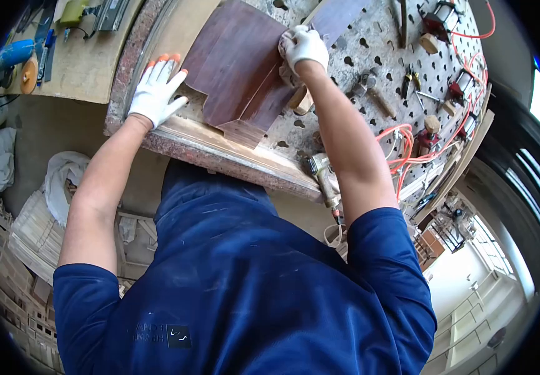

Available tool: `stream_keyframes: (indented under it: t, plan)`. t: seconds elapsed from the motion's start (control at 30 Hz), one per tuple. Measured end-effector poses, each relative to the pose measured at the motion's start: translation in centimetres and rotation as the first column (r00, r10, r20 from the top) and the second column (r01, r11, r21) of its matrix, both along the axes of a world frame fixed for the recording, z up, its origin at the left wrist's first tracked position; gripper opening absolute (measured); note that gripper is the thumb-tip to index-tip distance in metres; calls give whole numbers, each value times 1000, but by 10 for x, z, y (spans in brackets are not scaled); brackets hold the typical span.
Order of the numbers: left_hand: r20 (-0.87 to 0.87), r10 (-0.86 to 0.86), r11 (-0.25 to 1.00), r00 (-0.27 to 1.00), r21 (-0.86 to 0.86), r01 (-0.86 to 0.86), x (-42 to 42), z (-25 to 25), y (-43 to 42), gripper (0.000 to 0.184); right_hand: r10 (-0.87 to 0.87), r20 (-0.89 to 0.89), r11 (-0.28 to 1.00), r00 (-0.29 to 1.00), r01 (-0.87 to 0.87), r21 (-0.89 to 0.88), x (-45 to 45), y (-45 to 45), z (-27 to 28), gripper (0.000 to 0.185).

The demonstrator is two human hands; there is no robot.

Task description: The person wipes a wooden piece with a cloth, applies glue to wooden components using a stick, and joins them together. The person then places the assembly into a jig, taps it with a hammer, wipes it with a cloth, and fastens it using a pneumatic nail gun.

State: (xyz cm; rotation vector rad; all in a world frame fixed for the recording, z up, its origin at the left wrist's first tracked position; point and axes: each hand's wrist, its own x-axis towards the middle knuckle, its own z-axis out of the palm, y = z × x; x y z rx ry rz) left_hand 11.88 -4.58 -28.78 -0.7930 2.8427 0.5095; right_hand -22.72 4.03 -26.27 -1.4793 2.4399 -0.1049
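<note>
A dark reddish-brown wooden panel (pixel 235 53) with a stepped cut edge lies on the bench, and a joint line runs across it. My left hand (pixel 154 94), in a white glove with orange fingertips, rests flat with spread fingers at the panel's left side. On the far right part of the panel, my right hand (pixel 307 49), also gloved, is closed around a crumpled greyish rag (pixel 287 74). Its fingers are bent and partly hide the cloth. Beside the panel's right edge sits a small wood block (pixel 301 100).
A hammer (pixel 370 94), pliers (pixel 412 82) and red-based clamps (pixel 429 134) with orange air hoses (pixel 401 164) lie on the perforated metal bench (pixel 345 75). An air tool (pixel 326 181) hangs at the front edge. A side table (pixel 88 78) at left holds a blue power tool (pixel 15 55).
</note>
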Motion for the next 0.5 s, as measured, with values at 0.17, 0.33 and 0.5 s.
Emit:
stream_keyframes:
  t: [0.17, 0.33, 0.5]
  plan:
    - [79, 56, 998, 995, 23, -58, -10, 12, 1, 64, 163, 330, 969, 930, -89, -229, 107, 103, -100, 48]
    - [69, 267, 964, 961, -10, -267, 18, 14, 61, 59, 85, 777, 876, -623, 419, 240, 123, 107, -67, 46]
    - [-239, 210, 974, 948, -32, -224, 28, 16, 66, 43, 344, 31, 925, 938, -333, -185, 85, 66, -34, 19]
